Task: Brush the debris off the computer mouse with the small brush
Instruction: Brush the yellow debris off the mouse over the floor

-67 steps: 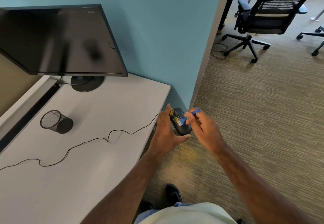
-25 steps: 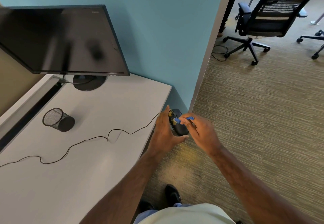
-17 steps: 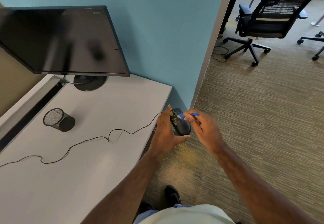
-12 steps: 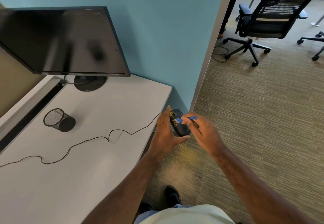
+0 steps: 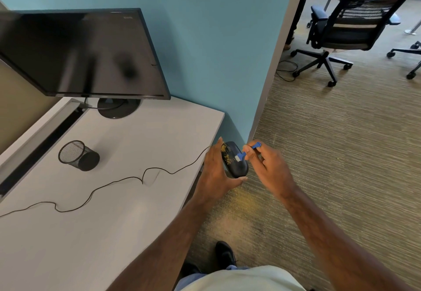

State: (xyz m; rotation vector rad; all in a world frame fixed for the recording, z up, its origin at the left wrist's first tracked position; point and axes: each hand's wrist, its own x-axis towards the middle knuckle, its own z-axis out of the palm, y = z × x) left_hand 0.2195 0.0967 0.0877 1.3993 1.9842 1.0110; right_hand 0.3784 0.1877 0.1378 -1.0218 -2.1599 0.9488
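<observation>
Yellow debris (image 5: 228, 155) speckles the far left part of a black computer mouse (image 5: 234, 160), which the left hand (image 5: 216, 172) grips from its left side, holding it in the air just past the right edge of the white desk (image 5: 109, 199), above the carpet. The right hand (image 5: 268, 165), just right of the mouse, pinches a small blue brush (image 5: 247, 151) between fingertips, its pale bristles touching the mouse's top. The mouse's thin cable (image 5: 102, 188) trails left across the desk, passing near a black mesh pen cup (image 5: 77, 155) lying on its side.
</observation>
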